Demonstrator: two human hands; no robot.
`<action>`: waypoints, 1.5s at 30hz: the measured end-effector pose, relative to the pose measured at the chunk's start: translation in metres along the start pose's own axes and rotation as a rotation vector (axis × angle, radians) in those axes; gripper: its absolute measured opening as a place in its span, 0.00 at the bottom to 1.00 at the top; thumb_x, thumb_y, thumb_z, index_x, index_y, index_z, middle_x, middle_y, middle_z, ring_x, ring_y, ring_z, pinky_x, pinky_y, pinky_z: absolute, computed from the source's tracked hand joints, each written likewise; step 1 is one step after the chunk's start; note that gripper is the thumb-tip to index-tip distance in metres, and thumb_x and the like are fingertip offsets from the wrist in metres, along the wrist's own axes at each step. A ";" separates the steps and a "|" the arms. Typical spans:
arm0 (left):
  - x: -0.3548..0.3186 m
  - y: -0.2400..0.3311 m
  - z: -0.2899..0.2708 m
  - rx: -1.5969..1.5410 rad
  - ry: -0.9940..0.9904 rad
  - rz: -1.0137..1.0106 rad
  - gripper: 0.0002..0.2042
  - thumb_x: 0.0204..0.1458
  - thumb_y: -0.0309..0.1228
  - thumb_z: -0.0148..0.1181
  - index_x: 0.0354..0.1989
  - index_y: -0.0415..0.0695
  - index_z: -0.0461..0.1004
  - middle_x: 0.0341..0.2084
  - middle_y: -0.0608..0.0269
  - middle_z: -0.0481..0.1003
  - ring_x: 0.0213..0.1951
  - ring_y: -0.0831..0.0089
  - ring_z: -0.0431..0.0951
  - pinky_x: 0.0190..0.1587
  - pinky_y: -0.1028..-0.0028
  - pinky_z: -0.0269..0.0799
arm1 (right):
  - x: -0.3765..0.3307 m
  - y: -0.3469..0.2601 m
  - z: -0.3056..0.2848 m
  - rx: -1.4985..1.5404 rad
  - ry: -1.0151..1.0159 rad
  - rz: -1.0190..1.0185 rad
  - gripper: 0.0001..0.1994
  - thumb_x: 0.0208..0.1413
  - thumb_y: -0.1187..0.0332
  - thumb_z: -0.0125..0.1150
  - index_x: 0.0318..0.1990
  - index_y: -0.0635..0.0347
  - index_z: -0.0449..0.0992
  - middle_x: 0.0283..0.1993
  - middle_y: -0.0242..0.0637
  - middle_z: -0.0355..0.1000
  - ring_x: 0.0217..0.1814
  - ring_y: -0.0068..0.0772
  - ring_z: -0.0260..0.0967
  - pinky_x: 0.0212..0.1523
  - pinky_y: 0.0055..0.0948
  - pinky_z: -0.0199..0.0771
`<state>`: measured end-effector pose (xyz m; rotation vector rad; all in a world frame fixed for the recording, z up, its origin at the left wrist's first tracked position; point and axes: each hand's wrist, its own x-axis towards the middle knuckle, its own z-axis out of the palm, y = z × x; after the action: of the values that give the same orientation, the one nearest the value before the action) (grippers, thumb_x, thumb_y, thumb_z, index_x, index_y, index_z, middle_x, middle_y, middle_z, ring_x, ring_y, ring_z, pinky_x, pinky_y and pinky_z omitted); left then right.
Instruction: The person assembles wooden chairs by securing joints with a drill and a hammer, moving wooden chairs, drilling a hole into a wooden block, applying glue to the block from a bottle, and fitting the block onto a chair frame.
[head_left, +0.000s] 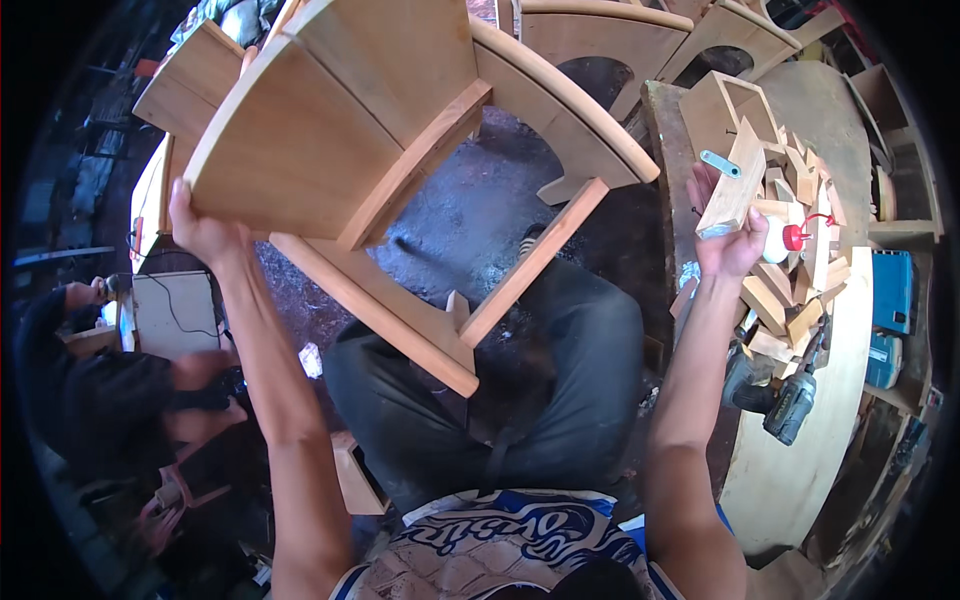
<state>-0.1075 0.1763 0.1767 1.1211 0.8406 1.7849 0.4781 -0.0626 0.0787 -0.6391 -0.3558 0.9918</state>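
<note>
A pale wooden chair frame stands tilted in front of me, with broad panels, rounded rails and an open rectangle of bars at its near end. My left hand is closed on the left edge of its panel. At the right, over the bench, my right hand has its fingers around a short wooden block. A small teal strip with a hole lies against the block's upper part. Just right of that hand is a white bottle with a red cap.
Wood offcuts are heaped on the bench, with a cordless drill at their near side. Blue cases sit on a shelf beyond. More wooden frames stand behind. A co-worker sits at the left.
</note>
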 end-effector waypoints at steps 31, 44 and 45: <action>-0.171 0.103 0.047 0.104 0.138 0.233 0.13 0.60 0.36 0.43 0.34 0.41 0.70 0.36 0.56 0.77 0.44 0.67 0.77 0.53 0.66 0.70 | -0.165 -0.003 -0.020 -0.307 -0.138 0.277 0.30 0.57 0.61 0.54 0.63 0.74 0.65 0.58 0.52 0.72 0.58 0.45 0.72 0.64 0.43 0.68; -0.180 0.105 0.051 0.004 0.142 0.141 0.12 0.61 0.37 0.45 0.37 0.41 0.71 0.37 0.59 0.77 0.45 0.69 0.78 0.54 0.67 0.69 | -0.242 0.053 0.009 -0.199 -0.092 0.547 0.28 0.55 0.60 0.57 0.57 0.76 0.71 0.52 0.47 0.77 0.54 0.38 0.75 0.61 0.34 0.69; -0.182 0.107 0.056 0.011 0.159 0.129 0.12 0.61 0.37 0.45 0.38 0.41 0.71 0.38 0.58 0.77 0.45 0.68 0.78 0.54 0.67 0.69 | -0.241 0.054 0.012 -0.201 -0.093 0.553 0.28 0.55 0.60 0.57 0.57 0.76 0.71 0.52 0.47 0.77 0.54 0.38 0.75 0.61 0.34 0.69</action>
<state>-0.0445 -0.0267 0.2247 1.0716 0.8888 1.9991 0.3126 -0.2451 0.0543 -0.9012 -0.3711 1.5293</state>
